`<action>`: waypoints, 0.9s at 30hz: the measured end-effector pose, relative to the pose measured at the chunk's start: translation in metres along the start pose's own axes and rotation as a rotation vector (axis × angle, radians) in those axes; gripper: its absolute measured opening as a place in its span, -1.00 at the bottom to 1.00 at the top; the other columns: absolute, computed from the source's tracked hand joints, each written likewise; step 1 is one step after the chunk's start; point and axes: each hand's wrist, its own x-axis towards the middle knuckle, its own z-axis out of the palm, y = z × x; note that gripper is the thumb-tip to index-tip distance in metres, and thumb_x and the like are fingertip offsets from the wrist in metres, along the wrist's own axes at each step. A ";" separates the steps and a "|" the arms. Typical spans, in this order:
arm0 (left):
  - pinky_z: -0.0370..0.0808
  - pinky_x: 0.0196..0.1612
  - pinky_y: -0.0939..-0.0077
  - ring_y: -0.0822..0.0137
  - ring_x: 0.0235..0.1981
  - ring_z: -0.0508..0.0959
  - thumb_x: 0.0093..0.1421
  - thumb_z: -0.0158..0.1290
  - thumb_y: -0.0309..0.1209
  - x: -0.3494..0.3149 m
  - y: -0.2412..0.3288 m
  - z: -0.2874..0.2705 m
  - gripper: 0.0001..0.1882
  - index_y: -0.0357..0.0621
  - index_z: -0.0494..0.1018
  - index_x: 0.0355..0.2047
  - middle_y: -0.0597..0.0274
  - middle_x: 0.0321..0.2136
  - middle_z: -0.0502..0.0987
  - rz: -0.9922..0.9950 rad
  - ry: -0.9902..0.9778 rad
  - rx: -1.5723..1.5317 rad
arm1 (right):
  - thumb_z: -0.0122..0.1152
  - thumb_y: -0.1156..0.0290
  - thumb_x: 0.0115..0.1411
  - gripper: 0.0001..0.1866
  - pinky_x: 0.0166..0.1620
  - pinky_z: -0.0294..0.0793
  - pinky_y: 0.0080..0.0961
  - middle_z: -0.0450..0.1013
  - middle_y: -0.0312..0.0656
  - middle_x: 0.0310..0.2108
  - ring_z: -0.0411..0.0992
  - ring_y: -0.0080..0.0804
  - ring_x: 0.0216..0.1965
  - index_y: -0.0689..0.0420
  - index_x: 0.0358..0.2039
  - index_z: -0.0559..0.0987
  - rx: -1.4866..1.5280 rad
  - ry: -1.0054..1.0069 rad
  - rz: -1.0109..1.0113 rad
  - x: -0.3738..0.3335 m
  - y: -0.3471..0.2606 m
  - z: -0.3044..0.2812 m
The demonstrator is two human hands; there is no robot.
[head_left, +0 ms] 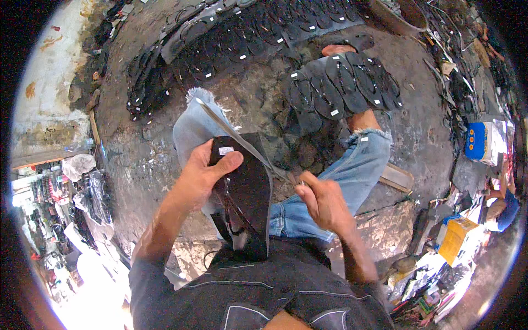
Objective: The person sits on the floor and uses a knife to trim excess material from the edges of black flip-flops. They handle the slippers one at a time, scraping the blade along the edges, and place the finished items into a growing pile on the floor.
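Note:
My left hand (204, 175) grips a black flip-flop (248, 181) near its toe end, the thumb lying on top beside a small white label. The sole stands upright against my shirt, and its dark strap hangs near the lower end. My right hand (324, 201) is closed on the near end of what looks like a long, slim grey knife (247, 146). Its blade slants up to the left along the flip-flop's right edge, the pointed tip over my jeans' knee. My fingers hide most of its handle.
Several finished-looking black flip-flops (335, 93) lie over my right lower leg. Long rows of others (247, 41) cover the floor ahead. A round container (393, 19) stands far right. At the right lie a yellow box (457, 239), a blue package (479, 140) and scraps.

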 end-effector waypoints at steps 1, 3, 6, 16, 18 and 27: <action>0.54 -0.11 0.51 0.48 -0.25 0.60 0.31 0.25 -0.22 0.001 0.001 -0.002 -0.64 -0.23 0.51 -0.06 0.31 -0.24 0.64 -0.005 0.001 0.044 | 0.02 0.01 0.43 -0.64 -0.32 0.42 0.16 0.52 0.15 -0.49 0.50 0.30 -0.38 0.07 -0.18 0.51 -0.023 -0.042 -0.033 0.016 -0.007 -0.007; 0.54 -0.13 0.51 0.49 -0.25 0.59 0.32 0.25 -0.23 0.004 0.004 -0.007 -0.65 -0.25 0.52 -0.07 0.30 -0.24 0.65 0.018 -0.025 0.108 | -0.01 -0.03 0.44 -0.61 -0.33 0.43 0.16 0.52 0.13 -0.52 0.51 0.27 -0.41 0.07 -0.20 0.50 -0.099 -0.087 -0.127 0.046 -0.020 -0.023; 0.54 -0.13 0.52 0.49 -0.25 0.60 0.31 0.25 -0.25 0.008 0.006 -0.008 -0.65 -0.26 0.52 -0.06 0.30 -0.24 0.65 0.007 -0.019 0.170 | -0.05 -0.01 0.44 -0.58 -0.24 0.48 0.18 0.55 0.16 -0.46 0.52 0.30 -0.35 0.08 -0.22 0.57 -0.109 -0.184 -0.168 0.081 -0.041 -0.041; 0.55 0.00 0.27 0.29 -0.20 0.59 0.38 0.12 -0.23 0.003 0.063 0.008 -0.68 -0.12 0.51 0.04 0.21 -0.18 0.58 0.387 0.232 -0.745 | -0.20 -0.07 0.53 -0.45 -0.59 0.20 -0.50 0.27 -0.34 -0.69 0.24 -0.54 -0.69 0.15 -0.26 0.53 0.515 -0.073 -0.144 0.144 -0.032 -0.034; 0.57 0.01 0.29 0.29 -0.14 0.62 0.39 0.11 -0.27 0.000 0.063 0.015 -0.71 -0.10 0.51 0.04 0.21 -0.13 0.60 0.394 0.661 0.268 | -0.23 -0.10 0.53 -0.42 -0.60 0.16 -0.60 0.25 -0.39 -0.68 0.21 -0.63 -0.68 0.16 -0.20 0.54 0.599 0.119 -0.005 0.115 -0.010 -0.038; 0.74 0.00 0.20 0.17 -0.04 0.68 0.38 0.14 -0.35 0.009 -0.025 0.078 -0.72 -0.09 0.49 0.06 0.14 -0.01 0.62 0.145 0.103 -0.892 | -0.12 -0.19 0.45 -0.41 -0.48 0.31 -0.41 0.34 -0.24 -0.63 0.35 -0.43 -0.60 0.14 -0.15 0.55 0.280 0.377 0.038 -0.072 0.013 0.028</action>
